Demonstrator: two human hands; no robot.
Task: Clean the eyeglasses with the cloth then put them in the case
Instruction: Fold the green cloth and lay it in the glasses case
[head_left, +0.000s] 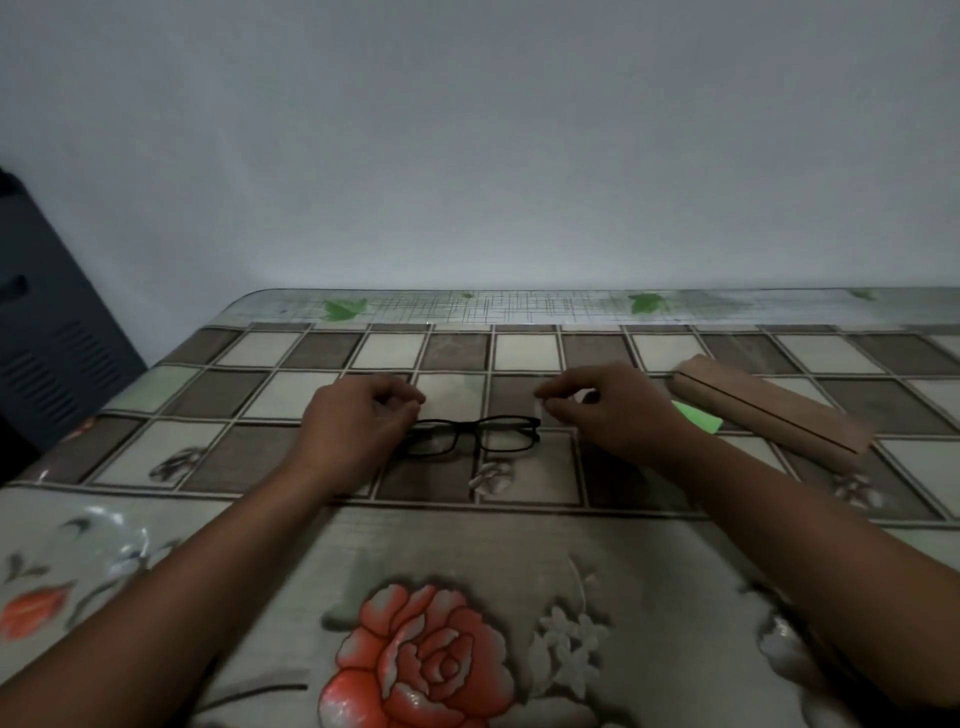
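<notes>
Black-framed eyeglasses (472, 435) lie on the table in the middle of the view, lenses facing me. My left hand (358, 423) sits at their left end with curled fingers at the frame's corner. My right hand (608, 410) is at their right end, its fingertips pinched by the frame's corner. Whether either hand grips a temple arm is hidden by the fingers. A green cloth (698, 417) peeks out behind my right wrist. To the right lies a closed brown eyeglass case (769, 402), set at an angle.
The table (260, 530) wears a glossy cover with brown and cream squares and red roses. A plain wall stands just behind its far edge. A dark blue plastic object (47, 332) leans at the left, beyond the table corner.
</notes>
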